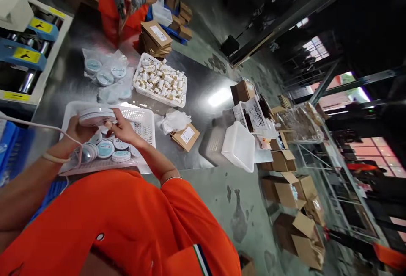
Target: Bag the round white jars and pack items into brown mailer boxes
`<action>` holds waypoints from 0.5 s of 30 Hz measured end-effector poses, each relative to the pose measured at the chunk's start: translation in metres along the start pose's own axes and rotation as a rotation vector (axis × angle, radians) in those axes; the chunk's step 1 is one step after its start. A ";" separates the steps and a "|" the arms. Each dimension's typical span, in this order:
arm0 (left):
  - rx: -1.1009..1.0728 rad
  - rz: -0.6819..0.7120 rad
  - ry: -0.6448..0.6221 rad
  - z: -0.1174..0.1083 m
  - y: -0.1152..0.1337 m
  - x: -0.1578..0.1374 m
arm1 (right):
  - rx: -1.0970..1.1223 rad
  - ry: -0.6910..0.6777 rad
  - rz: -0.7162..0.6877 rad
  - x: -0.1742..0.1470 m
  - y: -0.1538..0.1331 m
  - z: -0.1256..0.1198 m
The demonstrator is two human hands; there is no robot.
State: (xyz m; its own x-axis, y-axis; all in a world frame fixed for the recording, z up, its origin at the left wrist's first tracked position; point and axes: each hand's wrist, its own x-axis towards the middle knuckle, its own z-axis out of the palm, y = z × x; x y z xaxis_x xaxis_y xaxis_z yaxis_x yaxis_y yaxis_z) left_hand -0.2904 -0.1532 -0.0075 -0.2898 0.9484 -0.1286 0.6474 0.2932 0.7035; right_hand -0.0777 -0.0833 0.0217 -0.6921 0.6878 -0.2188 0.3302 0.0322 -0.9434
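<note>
Above a white perforated basket (147, 130), my left hand (78, 130) is closed round the left side of a round white lidded jar (97, 117). My right hand (123, 127) grips the same jar from the right, thumb and fingers at its edge. The jar is tilted, so its side faces me. In the basket below lie several similar round jars (105, 149) with pale blue and white labelled lids; my hands and arms hide some of them. A white cable (41, 125) passes across my left wrist.
A white basket (136, 85) of small white-and-gold bottles (161, 82) stands behind, beside bagged jars (104, 75). Flat cardboard mailers (187, 135) and a crumpled plastic bag (176, 121) lie right. A co-worker's gloved hands (127, 3) hold a brown piece. A white bin (239, 144) stands far right.
</note>
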 end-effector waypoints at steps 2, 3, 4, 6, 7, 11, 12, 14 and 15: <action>-0.022 -0.015 -0.003 -0.002 0.005 0.001 | -0.315 0.002 0.050 0.001 -0.009 -0.003; -0.033 -0.025 -0.006 -0.006 0.007 0.002 | -0.487 0.011 0.073 0.001 -0.012 -0.005; -0.044 -0.028 -0.014 -0.010 0.009 0.003 | -0.640 0.007 0.084 0.002 -0.016 -0.009; -0.084 -0.049 -0.024 -0.021 0.011 0.010 | -0.841 -0.038 0.059 0.007 -0.023 -0.015; -0.108 -0.070 -0.020 -0.027 0.013 0.016 | -0.890 -0.064 0.022 0.011 -0.027 -0.018; -0.193 -0.185 0.011 -0.057 0.018 0.047 | -0.893 -0.106 -0.181 0.055 -0.037 -0.029; -0.211 -0.197 0.020 -0.065 0.019 0.056 | -0.842 -0.095 -0.221 0.073 -0.039 -0.031; -0.265 -0.204 0.067 -0.080 0.020 0.072 | -0.693 -0.020 -0.248 0.114 -0.042 -0.039; -0.294 -0.190 0.120 -0.086 0.019 0.078 | -0.613 0.046 -0.234 0.135 -0.044 -0.044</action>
State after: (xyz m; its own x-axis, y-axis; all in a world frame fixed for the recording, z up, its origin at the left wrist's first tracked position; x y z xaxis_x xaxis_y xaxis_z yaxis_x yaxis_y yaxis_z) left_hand -0.3617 -0.0843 0.0558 -0.4773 0.8543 -0.2055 0.3487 0.3988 0.8482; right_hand -0.1568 0.0398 0.0443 -0.7666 0.6421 -0.0011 0.4894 0.5832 -0.6484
